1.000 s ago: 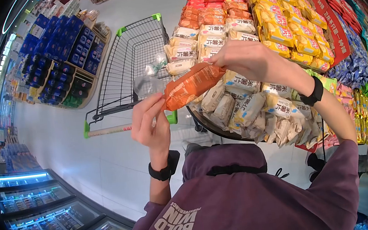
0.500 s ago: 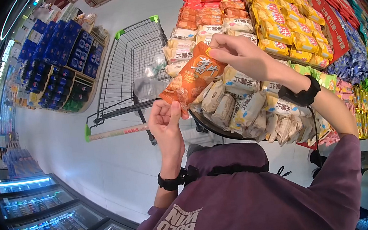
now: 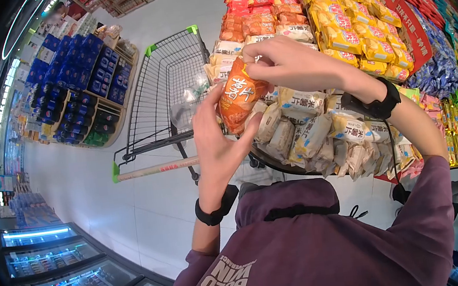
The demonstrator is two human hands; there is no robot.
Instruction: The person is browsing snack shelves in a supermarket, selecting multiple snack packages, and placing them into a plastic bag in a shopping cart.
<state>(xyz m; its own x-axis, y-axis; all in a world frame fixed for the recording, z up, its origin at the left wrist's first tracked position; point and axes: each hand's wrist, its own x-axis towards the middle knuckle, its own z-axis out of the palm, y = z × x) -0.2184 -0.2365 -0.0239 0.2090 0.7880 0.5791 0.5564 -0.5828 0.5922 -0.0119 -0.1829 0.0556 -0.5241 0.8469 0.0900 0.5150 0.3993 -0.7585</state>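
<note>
An orange snack bag (image 3: 237, 99) with white lettering hangs in front of me, above the shelf edge. My right hand (image 3: 288, 65) pinches its upper end, the fingers curled closed there. Around the lower left of the bag is my left hand (image 3: 214, 139), with thumb and fingers spread apart. Its fingertips come close to the bag's left side, and the thumb lies by the lower right edge; whether they touch it is hard to see. Both wrists wear black bands.
A shopping cart (image 3: 163, 88) stands just left of the display. Pale snack packs (image 3: 307, 134) are piled under my right arm, and yellow packs (image 3: 341, 34) rise behind. Blue drink packs (image 3: 71, 76) are stacked at left. Lit freezers (image 3: 74, 273) line the lower left.
My left hand has gone from pinching the bag's lower corner to spread fingers around it. The bag has turned more upright and shifted slightly left with my right hand.
</note>
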